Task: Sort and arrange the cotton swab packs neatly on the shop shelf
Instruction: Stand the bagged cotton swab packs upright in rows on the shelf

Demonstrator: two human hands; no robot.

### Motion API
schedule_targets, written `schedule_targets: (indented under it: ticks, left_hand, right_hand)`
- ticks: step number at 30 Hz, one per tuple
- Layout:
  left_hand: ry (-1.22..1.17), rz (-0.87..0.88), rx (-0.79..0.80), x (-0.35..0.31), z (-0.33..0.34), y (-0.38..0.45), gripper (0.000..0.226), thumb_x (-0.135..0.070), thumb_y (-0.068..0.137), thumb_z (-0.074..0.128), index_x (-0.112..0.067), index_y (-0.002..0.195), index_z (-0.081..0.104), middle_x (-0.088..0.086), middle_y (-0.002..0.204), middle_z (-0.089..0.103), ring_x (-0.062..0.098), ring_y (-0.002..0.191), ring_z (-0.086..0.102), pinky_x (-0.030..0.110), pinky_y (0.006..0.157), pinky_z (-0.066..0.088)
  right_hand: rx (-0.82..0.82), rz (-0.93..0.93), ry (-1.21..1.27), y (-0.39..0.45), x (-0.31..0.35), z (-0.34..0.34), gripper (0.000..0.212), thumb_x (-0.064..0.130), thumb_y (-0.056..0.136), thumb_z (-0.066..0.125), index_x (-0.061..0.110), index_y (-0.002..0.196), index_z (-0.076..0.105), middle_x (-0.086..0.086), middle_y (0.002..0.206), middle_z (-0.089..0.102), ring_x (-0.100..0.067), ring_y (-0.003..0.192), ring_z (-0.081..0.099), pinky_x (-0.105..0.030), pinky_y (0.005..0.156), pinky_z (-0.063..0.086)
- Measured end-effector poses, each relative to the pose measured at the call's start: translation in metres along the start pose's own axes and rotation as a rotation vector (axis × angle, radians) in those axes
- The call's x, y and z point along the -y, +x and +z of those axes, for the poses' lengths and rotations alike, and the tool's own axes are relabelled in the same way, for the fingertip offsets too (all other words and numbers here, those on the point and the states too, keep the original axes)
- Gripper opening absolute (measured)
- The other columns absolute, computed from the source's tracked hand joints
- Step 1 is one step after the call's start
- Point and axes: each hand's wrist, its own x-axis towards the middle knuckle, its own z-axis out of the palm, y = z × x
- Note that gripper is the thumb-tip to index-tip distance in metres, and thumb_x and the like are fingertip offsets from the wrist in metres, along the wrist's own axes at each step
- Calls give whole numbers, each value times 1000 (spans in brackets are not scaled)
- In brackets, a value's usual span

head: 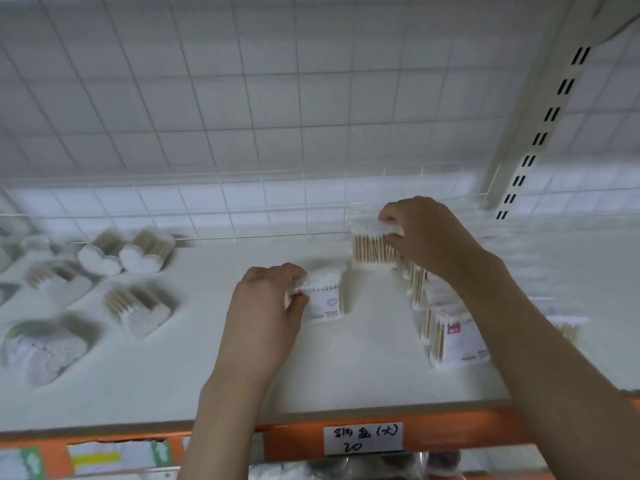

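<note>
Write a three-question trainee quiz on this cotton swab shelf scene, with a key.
1. True or false: the left hand holds nothing.
2. Which hand grips the upright swab pack nearest the wire back panel?
3. The loose packs lying at the left of the shelf are: A) upright B) tipped over C) hanging.

Key: 1 false, it grips a small swab pack; 2 right hand; 3 B.

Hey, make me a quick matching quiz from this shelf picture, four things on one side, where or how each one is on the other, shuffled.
Column one:
1. left hand
2. right hand
3. heart-shaped packs
4. handwritten label

Column two:
A. on the orange shelf edge
B. lying flat at the shelf's left
C. grips an upright pack near the back grid
D. grips a pack mid-shelf

Pairs: 1-D, 2-C, 3-B, 4-A
</note>
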Motion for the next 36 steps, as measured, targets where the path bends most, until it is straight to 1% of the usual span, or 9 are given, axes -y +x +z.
schedule_targets:
  ticks: [3,7,12,15,17,20,24,28,36]
  left_hand:
    - [-3,8,32,-1,7,-1,21,-5,78,68,-14,96,67,-4,91,66,16,87,54,12,67,27]
    - [-27,1,49,-2,13,-2,23,-3,77,68,-12,98,67,-5,98,59,8,81,52,2,69,33]
    - [-6,-18,50,-8,21,1,25,-6,79,65,-15,103,67,-5,100,56,12,84,55,16,69,39]
    - [8,-10,57,-16,27,7,25,-7,81,62,-15,104,66,-2,101,57,17,89,56,29,73,47]
    - [12,11,69,-24,34,13,24,-7,82,60,-14,105,65,-1,101,56,19,91,55,34,75,47]
    - [56,53,93,-34,48,25,25,-10,85,55,-15,109,62,0,105,55,21,96,51,30,81,42]
    - [127,101,119,-45,65,43,29,-13,87,50,-17,115,59,1,110,54,22,100,48,27,86,36]
    - [149,109,143,-51,76,57,35,-13,88,50,-19,121,57,1,111,55,23,102,48,28,88,37]
    - [125,77,180,-51,82,70,26,-10,86,52,-9,111,60,8,107,56,27,100,50,33,85,41]
  right_hand:
    - [74,0,-47,9,-6,8,30,13,86,59,13,116,57,-5,106,61,-23,98,55,-31,80,44]
    - [124,-10,-101,15,-12,18,29,9,86,56,13,114,56,-4,109,54,-23,94,54,-28,73,40]
    - [143,-8,-142,20,-15,23,30,7,86,54,14,116,55,-3,108,54,-21,96,53,-28,77,41]
    - [133,-29,-160,21,-17,22,35,11,86,56,15,120,53,-4,110,57,-21,102,50,-28,82,38]
    - [130,-32,-137,18,-18,18,41,18,86,59,14,125,49,-4,113,57,-22,106,49,-29,85,37]
    - [96,-22,-89,12,-22,8,46,25,86,60,12,129,47,-5,119,55,-23,111,47,-31,89,37]
    - [2,8,-36,-2,-29,-8,39,22,91,54,11,128,50,-6,120,58,-23,113,48,-31,92,38]
    - [-41,25,-1,-20,-33,-20,37,20,93,51,10,128,50,-6,122,58,-23,114,48,-30,94,38]
    - [-94,80,63,-48,-26,-21,36,26,94,49,14,128,51,0,121,58,-18,115,48,-27,91,38]
